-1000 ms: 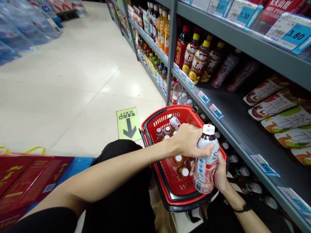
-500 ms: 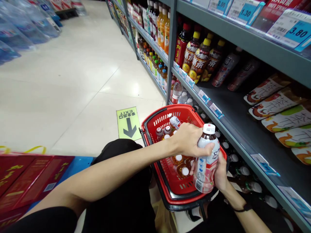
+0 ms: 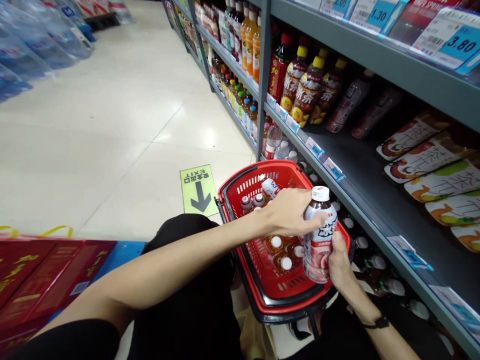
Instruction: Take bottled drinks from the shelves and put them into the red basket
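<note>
Above the near right part of a red shopping basket (image 3: 268, 290) I hold an upright drink bottle (image 3: 319, 246) with a white cap and a white-and-pink label. My left hand (image 3: 294, 212) wraps round its upper part, thumb across the front just below the cap. From the right side my right hand (image 3: 340, 262) grips the lower part, its fingers mostly hidden behind the bottle. In the basket lie several bottles, among them a white-labelled bottle (image 3: 269, 186) leaning at the far end and an amber bottle (image 3: 283, 262) with a white cap.
Close on the right runs a grey shelf (image 3: 363, 165) with iced tea bottles (image 3: 308, 92) and cartons (image 3: 420, 135). Bottles stand under it. Red boxes (image 3: 45, 280) are at lower left, water packs (image 3: 41, 35) at upper left. A green exit sign (image 3: 198, 190) is on the floor.
The bottle has been turned in my hands, so its front label now faces me instead of the side print. It has also risen slightly.
</note>
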Demonstrator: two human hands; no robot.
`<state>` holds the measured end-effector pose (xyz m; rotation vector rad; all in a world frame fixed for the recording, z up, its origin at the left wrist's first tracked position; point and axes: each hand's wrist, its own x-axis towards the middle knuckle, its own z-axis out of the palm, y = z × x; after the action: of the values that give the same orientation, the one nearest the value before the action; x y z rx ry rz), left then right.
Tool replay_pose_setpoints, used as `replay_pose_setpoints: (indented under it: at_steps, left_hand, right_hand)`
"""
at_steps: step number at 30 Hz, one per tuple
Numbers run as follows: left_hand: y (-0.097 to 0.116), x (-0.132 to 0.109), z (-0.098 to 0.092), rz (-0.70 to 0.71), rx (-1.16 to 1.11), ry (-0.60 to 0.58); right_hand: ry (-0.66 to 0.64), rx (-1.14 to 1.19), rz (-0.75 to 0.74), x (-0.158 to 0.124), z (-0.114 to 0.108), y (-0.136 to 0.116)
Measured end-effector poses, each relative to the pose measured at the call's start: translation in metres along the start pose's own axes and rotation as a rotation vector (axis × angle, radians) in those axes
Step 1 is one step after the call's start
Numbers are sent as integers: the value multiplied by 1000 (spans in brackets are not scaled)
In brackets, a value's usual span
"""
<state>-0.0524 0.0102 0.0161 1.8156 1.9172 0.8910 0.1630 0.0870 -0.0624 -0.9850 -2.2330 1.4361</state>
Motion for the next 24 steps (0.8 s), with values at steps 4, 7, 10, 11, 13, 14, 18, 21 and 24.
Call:
replay_pose_setpoints:
  at_steps: [4, 7, 10, 11, 13, 14, 18, 21, 24]
  left_hand:
    - [2, 2, -10, 63, -267, -119]
    - [2, 5, -7, -49, -348, -115]
    - [-3, 7, 6, -265, -300, 20]
    - [-7, 8, 12, -326, -264, 64]
    - [-17, 10, 22, -399, -180, 101]
    - [-24, 10, 27, -411, -142, 101]
    - [-50, 7, 45, -484, -46, 42]
    - [-62, 1, 54, -546, -36, -17]
    - [-71, -6, 62, -577, -49, -57]
  right_hand:
    - [75, -79, -2, 3, -2, -6]
    - [65, -162, 21, 7, -1, -11]
    - [9, -190, 79, 16, -4, -19]
    - [-3, -189, 105, 19, -6, -22]
    - [-2, -184, 142, 25, -11, -25]
    - [13, -185, 148, 28, -13, -26]
    - [73, -198, 125, 33, -22, -24]
    - [88, -209, 96, 32, -25, -22]
    - [80, -229, 67, 30, -28, -23]
